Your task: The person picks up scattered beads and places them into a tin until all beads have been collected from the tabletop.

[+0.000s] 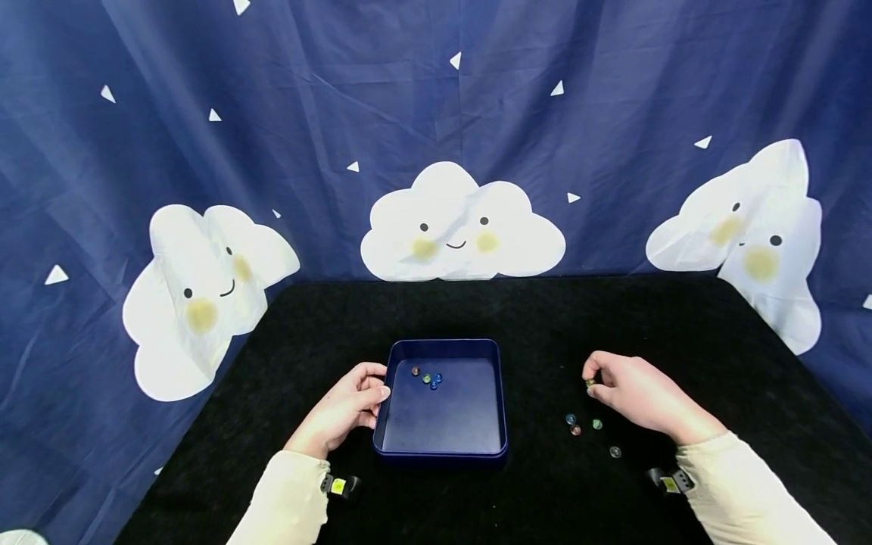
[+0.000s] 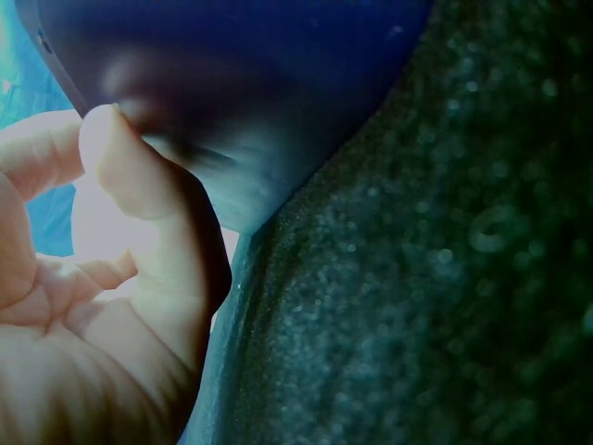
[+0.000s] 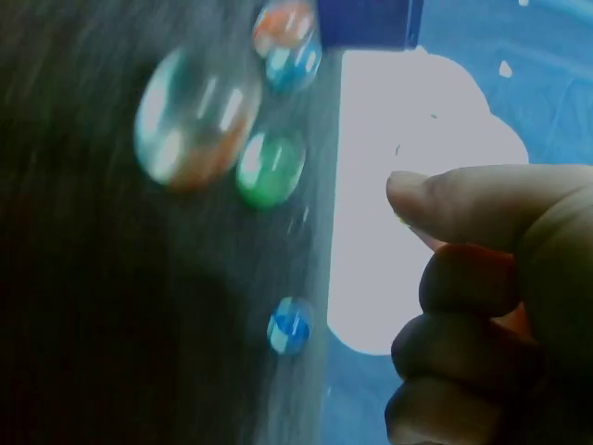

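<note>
The left hand grasps the left wall of a square, shallow, navy-blue tray, thumb at the rim, fingers bent against the side; presumably this steadies it on the black cloth-covered counter. The right hand pinches a yellow-green glass marble between thumb and forefinger, above the counter, a grip judged suitable for so small and smooth a ball.

The tray rests flat between the hands; its raised walls would likely keep round contents from rolling off. Toward its back left lie a reddish-brown glass marble, a green glass marble and two blue glass marbles. Loose near the right hand are a blue marble, an orange-red marble just beside it, a bright green marble and a clear marble.

The right wrist view discloses a further blue-and-white marble on the counter, absent from the head view and probably covered there by the hand. Conversely, that wrist view nearly conceals the pinched marble. The left wrist view records the thumb's contact closely but not the tray's contents, which the head view supplies.
</note>
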`<control>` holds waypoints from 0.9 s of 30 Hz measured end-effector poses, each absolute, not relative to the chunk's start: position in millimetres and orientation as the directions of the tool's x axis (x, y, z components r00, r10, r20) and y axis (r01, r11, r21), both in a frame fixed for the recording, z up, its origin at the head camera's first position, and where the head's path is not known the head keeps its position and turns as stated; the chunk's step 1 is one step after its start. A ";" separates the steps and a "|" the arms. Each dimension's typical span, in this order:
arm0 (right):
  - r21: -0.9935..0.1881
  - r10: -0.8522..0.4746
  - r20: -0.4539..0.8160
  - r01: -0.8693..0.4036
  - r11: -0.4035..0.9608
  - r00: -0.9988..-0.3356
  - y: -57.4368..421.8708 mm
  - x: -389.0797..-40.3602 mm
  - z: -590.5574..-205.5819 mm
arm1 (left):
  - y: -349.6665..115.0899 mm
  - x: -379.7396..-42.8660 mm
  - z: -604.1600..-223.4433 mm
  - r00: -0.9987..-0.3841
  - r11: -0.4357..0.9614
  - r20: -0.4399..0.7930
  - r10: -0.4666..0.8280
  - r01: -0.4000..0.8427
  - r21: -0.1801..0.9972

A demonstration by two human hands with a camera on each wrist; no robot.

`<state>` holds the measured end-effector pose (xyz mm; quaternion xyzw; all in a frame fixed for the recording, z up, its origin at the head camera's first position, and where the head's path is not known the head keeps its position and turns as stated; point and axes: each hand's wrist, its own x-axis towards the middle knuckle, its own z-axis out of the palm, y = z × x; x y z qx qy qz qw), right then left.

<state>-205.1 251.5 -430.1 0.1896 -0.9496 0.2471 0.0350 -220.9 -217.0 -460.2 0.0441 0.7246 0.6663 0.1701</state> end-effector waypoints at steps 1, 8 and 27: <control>-0.463 -0.351 0.164 -0.386 0.798 -0.922 246.4 -204.8 -428.7 | -217.3 -220.8 -460.2 -0.938 0.109 -0.187 0.292 -0.161 0.981; -0.537 -0.414 0.121 -0.410 0.738 -0.902 209.5 -197.6 -418.2 | -217.6 -220.6 -460.6 -0.937 0.116 -0.181 0.299 -0.153 0.981; -0.462 -0.544 0.183 -0.560 0.688 -0.819 151.3 -179.6 -404.9 | -216.0 -221.3 -460.2 -0.935 0.112 -0.164 0.316 -0.135 0.985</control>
